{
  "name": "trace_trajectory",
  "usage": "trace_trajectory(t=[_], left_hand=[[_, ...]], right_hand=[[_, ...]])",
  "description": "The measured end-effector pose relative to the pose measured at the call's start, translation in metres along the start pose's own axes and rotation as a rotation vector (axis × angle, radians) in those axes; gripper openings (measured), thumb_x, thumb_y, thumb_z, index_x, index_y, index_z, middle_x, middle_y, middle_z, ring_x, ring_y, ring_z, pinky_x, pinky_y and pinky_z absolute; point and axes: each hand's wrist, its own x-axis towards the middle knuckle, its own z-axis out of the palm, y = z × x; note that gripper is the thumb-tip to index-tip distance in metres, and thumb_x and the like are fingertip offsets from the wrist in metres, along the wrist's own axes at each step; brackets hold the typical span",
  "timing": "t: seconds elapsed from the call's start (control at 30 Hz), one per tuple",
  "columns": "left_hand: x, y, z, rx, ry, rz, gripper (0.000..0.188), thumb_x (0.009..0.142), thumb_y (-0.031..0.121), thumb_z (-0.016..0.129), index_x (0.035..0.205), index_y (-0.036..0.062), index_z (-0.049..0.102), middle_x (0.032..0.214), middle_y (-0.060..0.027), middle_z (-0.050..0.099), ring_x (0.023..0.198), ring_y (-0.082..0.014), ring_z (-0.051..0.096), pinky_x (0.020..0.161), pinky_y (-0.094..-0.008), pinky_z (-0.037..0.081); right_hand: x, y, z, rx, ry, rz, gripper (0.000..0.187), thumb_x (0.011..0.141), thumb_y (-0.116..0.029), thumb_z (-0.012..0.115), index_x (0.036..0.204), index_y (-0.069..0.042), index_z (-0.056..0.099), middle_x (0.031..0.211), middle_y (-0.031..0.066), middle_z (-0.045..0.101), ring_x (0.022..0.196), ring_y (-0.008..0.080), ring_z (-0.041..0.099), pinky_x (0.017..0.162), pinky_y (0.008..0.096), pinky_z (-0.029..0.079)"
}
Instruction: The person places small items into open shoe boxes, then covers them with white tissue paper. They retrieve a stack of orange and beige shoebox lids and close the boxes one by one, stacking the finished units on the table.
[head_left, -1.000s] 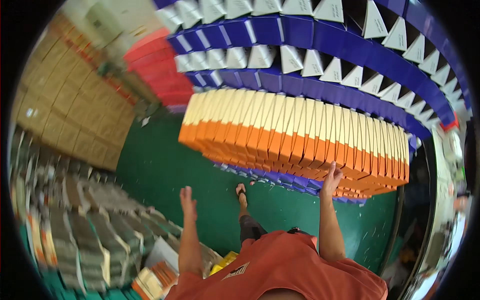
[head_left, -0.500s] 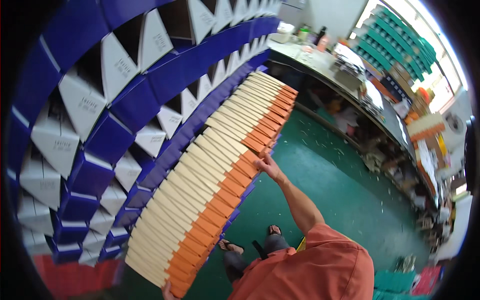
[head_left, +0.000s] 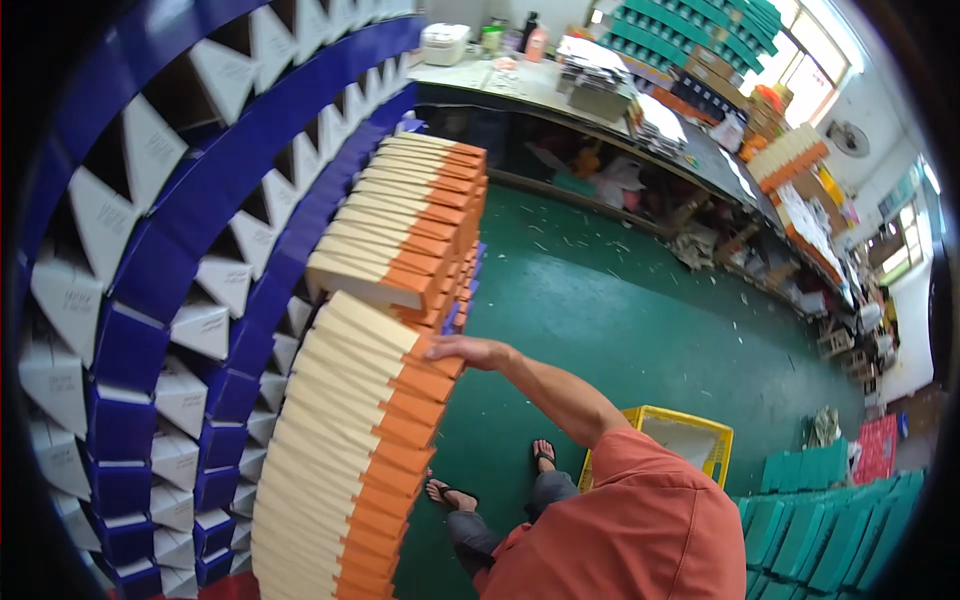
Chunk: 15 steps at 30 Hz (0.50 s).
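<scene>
We have a smooth green floor (head_left: 600, 260) stretching from the box rows on our left across to the bench, its widest room lying ahead and to our right. A tall wall of deep-blue and white cardboard boxes (head_left: 180, 260) curves along our left, its white ends jutting out as points. Beside it lies the near section of slim cream-and-orange cardboard boxes (head_left: 330, 430), packed upright side by side, its orange edge facing the floor. The long dark-edged workbench with cluttered top (head_left: 540, 85) bounds the room ahead and to the right. Past the near section, the far section of the same cream-and-orange boxes (head_left: 400, 210) stands across a narrow, stepped gap. A stack of teal slatted pieces (head_left: 830, 530) fills the lower right corner, and a yellow plastic crate with a latticed rim (head_left: 725, 450) sits just beside our body. Our right hand (head_left: 480, 352) touches the near section's far end at its orange edge; we cannot tell whether it grips or only presses. Our left hand is out of view.
</scene>
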Motion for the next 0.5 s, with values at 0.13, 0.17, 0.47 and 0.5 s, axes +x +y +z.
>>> trace_trajectory(t=[0.13, 0.17, 0.47, 0.5], left_hand=[[-0.022, -0.002, 0.08, 0.06, -0.181, 0.067, 0.057, 0.093, 0.039, 0.064, 0.135, 0.0018, 0.055, 0.135, -0.0146, 0.057, 0.122, -0.028, 0.056, 0.102, -0.0446, 0.046], [-0.029, -0.003, 0.104, 0.074, -0.228, 0.085, 0.057, 0.093, 0.039, 0.064, 0.135, 0.0017, 0.055, 0.135, -0.0147, 0.057, 0.122, -0.028, 0.056, 0.102, -0.0446, 0.046], [-0.147, -0.01, 0.384, 0.284, -0.755, 0.227, 0.061, 0.09, 0.035, 0.067, 0.137, 0.0003, 0.052, 0.134, -0.0156, 0.058, 0.123, -0.0287, 0.056, 0.102, -0.0451, 0.047], [-0.164, -0.012, 0.417, 0.315, -0.816, 0.237, 0.061, 0.089, 0.035, 0.067, 0.137, 0.0001, 0.051, 0.134, -0.0157, 0.058, 0.123, -0.0287, 0.056, 0.102, -0.0451, 0.047]], right_hand=[[-0.072, -0.001, -0.004, -0.051, -0.085, -0.169, 0.085, 0.093, -0.045, 0.066, 0.158, -0.006, 0.027, 0.158, 0.0131, 0.035, 0.147, 0.0234, 0.029, 0.12, 0.0371, 0.023], [-0.103, -0.017, -0.002, -0.014, -0.149, -0.224, 0.085, 0.093, -0.044, 0.066, 0.158, -0.005, 0.026, 0.159, 0.0142, 0.034, 0.147, 0.0247, 0.028, 0.121, 0.0387, 0.019], [-0.378, -0.021, -0.167, 0.244, 0.065, -0.561, 0.092, 0.089, -0.042, 0.069, 0.159, -0.004, 0.022, 0.16, 0.0119, 0.031, 0.147, 0.0235, 0.027, 0.121, 0.0375, 0.019], [-0.41, -0.015, -0.191, 0.273, 0.137, -0.596, 0.092, 0.088, -0.042, 0.069, 0.158, -0.004, 0.023, 0.159, 0.0119, 0.034, 0.146, 0.0231, 0.03, 0.12, 0.0374, 0.022]])
